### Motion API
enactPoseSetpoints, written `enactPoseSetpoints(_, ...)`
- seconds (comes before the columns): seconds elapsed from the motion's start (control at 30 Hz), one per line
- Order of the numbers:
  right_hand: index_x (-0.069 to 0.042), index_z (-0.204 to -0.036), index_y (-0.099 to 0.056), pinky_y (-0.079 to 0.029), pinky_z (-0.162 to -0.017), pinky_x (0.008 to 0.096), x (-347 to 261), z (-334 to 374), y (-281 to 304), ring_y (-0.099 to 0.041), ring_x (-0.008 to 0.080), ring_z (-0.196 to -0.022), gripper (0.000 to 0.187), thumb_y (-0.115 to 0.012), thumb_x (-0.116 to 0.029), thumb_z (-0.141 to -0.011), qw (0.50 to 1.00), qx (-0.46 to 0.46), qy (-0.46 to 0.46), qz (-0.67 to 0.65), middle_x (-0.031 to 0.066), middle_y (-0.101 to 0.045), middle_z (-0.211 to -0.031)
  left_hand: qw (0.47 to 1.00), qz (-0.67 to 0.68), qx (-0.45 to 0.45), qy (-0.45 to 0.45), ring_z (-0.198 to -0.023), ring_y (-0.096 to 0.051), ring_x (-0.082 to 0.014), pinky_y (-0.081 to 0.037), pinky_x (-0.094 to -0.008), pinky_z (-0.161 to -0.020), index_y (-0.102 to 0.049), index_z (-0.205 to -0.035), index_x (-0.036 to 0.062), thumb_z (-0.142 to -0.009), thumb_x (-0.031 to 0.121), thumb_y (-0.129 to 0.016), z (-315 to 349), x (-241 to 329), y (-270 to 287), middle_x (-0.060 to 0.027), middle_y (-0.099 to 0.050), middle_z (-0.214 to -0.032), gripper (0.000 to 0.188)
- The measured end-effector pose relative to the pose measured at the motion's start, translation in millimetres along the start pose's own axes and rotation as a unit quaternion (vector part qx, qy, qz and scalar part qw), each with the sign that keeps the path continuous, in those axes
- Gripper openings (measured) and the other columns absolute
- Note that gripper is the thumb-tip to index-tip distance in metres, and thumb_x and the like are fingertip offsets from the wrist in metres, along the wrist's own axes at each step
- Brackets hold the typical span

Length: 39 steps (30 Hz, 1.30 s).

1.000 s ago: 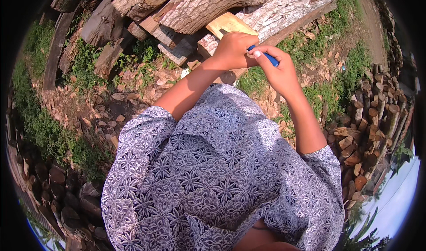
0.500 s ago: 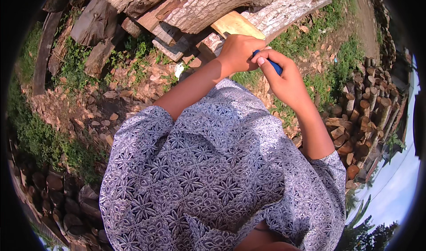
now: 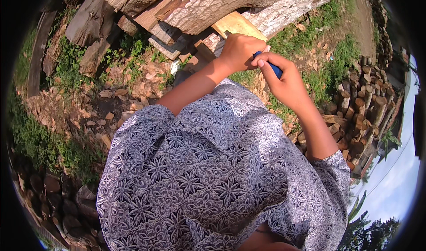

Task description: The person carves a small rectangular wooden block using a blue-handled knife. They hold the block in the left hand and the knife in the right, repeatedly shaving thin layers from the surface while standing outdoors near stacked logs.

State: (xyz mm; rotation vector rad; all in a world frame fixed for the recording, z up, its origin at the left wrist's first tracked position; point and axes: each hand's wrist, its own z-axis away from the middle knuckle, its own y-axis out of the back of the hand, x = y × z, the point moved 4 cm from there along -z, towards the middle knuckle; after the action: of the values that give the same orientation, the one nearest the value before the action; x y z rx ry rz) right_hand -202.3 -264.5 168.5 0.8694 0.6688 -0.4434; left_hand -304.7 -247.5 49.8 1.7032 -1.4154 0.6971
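My left hand (image 3: 243, 51) is closed in a fist at the near end of a pale yellow piece of cut wood (image 3: 237, 24). Its fingers face away, so what they hold, if anything, is hidden. Close against it on the right, my right hand (image 3: 284, 78) is wrapped round a blue handle (image 3: 276, 70), thumb along the top. The handle's upper end runs in beside the left fist; whatever it belongs to is out of sight. A small dark tip (image 3: 227, 33) shows just beyond the left knuckles, against the wood.
Thick barked logs (image 3: 222, 7) lie across the far side, above the wood piece. Grey sawn blocks (image 3: 166, 47) sit left of my hands. Stacked round logs (image 3: 366, 104) stand at the right, more piled at lower left. Wood chips (image 3: 106, 104) and grass cover the ground.
Both hands keep their grips and almost the same place. The view has shifted slightly, with the surroundings sliding a little to the left.
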Motion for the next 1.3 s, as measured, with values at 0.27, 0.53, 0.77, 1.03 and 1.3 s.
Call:
enactPoseSetpoints(0.27, 0.000, -0.102, -0.071, -0.052, -0.080, 0.0294, 22.6, -18.9, -11.9, -0.068, 0.0137, -0.087, 0.020, -0.058, -0.016, -0.100, 0.997, 0.030, 0.058, -0.051, 0.0085, -0.074, -0.092, 0.999, -0.039, -0.029, -0.025, -0.059, -0.061, -0.0331, -0.046, -0.0421, -0.052, -0.052, -0.065, 0.0095, -0.080, 0.028, -0.074, -1.5, -24.6, -1.1, -0.0093, -0.056, -0.060, 0.032)
enactPoseSetpoints(0.53, -0.001, -0.103, -0.071, -0.051, -0.078, 0.0277, 15.6, -18.7, -16.8, -0.065, 0.0102, -0.085, 0.021, -0.060, -0.018, -0.098, 0.995, 0.054, 0.042, -0.072, 0.0056, -0.073, -0.093, 0.995, -0.027, -0.089, 0.041, -0.072, -0.065, -0.0362, -0.050, -0.0455, -0.059, -0.060, -0.076, 0.0123, -0.068, 0.028, -0.079, 4.1, -31.9, -0.1, -0.0088, -0.065, -0.072, 0.026)
enactPoseSetpoints(0.77, -0.001, -0.100, -0.069, -0.049, -0.079, 0.0265, 1.1, 8.0, 3.5, -0.062, 0.0091, -0.086, 0.020, -0.059, -0.018, -0.100, 0.999, -0.001, 0.004, -0.044, 0.0044, -0.071, -0.092, 0.998, 0.012, -0.057, 0.039, -0.070, -0.065, -0.0330, -0.050, -0.0419, -0.058, -0.059, -0.076, 0.0124, -0.063, 0.024, -0.079, 3.5, 4.6, -5.4, -0.0083, -0.063, -0.070, 0.027)
enactPoseSetpoints(1.03, -0.001, -0.100, -0.068, -0.050, -0.083, 0.0282, 10.2, -2.0, -6.7, -0.065, 0.0114, -0.088, 0.021, -0.057, -0.018, -0.101, 0.999, -0.012, 0.014, -0.049, 0.0052, -0.071, -0.092, 0.999, 0.001, -0.037, 0.024, -0.067, -0.065, -0.0327, -0.049, -0.0406, -0.057, -0.058, -0.073, 0.0110, -0.065, 0.025, -0.079, 7.3, -6.5, -1.8, -0.0087, -0.062, -0.068, 0.027)
enactPoseSetpoints(1.3, 0.000, -0.099, -0.068, -0.050, -0.080, 0.0287, 18.4, -29.5, -10.3, -0.063, 0.0117, -0.085, 0.023, -0.058, -0.021, -0.101, 0.998, -0.009, 0.047, -0.044, 0.0052, -0.070, -0.087, 0.998, -0.038, -0.032, 0.030, -0.065, -0.062, -0.0357, -0.047, -0.0430, -0.056, -0.056, -0.071, 0.0072, -0.074, 0.023, -0.078, 5.1, -35.1, -4.9, -0.0122, -0.059, -0.066, 0.027)
